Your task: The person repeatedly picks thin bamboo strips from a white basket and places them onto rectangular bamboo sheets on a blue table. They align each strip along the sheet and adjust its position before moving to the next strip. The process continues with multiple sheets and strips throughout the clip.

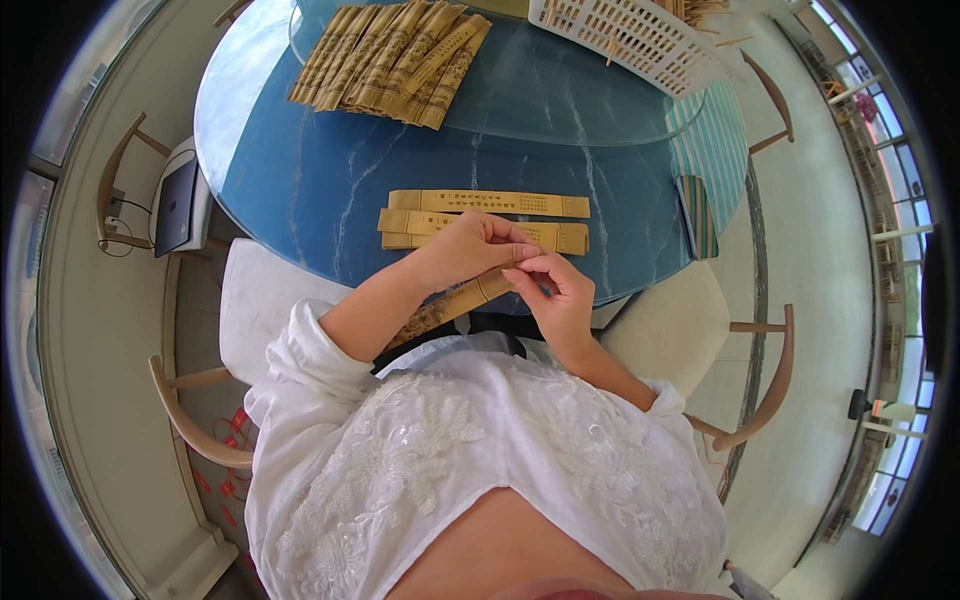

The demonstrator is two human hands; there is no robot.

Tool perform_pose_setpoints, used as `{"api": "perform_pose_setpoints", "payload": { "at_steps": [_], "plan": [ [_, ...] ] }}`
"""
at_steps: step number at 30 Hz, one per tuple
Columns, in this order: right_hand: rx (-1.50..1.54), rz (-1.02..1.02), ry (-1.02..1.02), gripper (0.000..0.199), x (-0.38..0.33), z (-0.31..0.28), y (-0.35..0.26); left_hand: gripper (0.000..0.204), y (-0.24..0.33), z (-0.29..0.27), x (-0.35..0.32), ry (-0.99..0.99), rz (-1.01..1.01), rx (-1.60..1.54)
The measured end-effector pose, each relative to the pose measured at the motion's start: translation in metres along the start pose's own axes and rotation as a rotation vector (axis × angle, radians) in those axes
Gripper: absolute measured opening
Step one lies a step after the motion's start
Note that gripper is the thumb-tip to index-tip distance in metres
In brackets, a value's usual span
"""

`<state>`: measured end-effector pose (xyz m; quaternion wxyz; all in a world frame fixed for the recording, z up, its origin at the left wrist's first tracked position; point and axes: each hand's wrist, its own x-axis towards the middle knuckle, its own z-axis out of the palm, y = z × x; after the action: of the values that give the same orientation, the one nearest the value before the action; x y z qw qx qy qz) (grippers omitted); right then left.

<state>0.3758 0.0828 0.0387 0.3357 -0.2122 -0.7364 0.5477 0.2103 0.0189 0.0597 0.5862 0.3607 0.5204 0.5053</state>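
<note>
Close to my body, at the near table edge, I have a long, narrow brown paper sleeve (pixel 443 309) that slants up to the right, with a dark printed pattern on its lower part. My left hand (pixel 468 246) is closed, thumb and fingers pinched at the sleeve's upper end. Meeting it there, my right hand (pixel 556 290) pinches the same end from the right. The fingertips hide that end. Just beyond my hands lie several flat paper sleeves (pixel 490 204), side by side and partly overlapping, the nearer ones partly covered by my left hand.
A fanned pile of patterned paper sleeves (pixel 395 62) lies at the far left of the round blue table (pixel 300 200). A white plastic basket (pixel 630 45) with thin wooden sticks stands far right. A striped cloth-like item (pixel 697 215) hangs at the right edge. Chairs (pixel 770 385) surround the table.
</note>
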Motion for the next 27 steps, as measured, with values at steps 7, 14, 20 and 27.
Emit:
{"api": "perform_pose_setpoints", "payload": {
  "at_steps": [7,14,20,27],
  "plan": [
    [-0.022,0.016,-0.001,0.009,0.006,-0.005,-0.001,0.018,-0.017,0.007,0.006,0.136,0.088,-0.036],
    [-0.02,0.043,-0.046,0.017,0.006,-0.001,-0.012,0.018,-0.003,0.009,-0.002,0.157,0.097,-0.062],
    [0.306,0.228,-0.097,0.018,0.025,-0.016,-0.02,0.031,0.01,0.015,-0.015,0.073,0.343,-0.098],
    [0.269,0.171,-0.119,0.016,0.046,-0.026,-0.036,0.047,0.015,0.018,-0.028,0.011,0.698,0.016]
  ]
}}
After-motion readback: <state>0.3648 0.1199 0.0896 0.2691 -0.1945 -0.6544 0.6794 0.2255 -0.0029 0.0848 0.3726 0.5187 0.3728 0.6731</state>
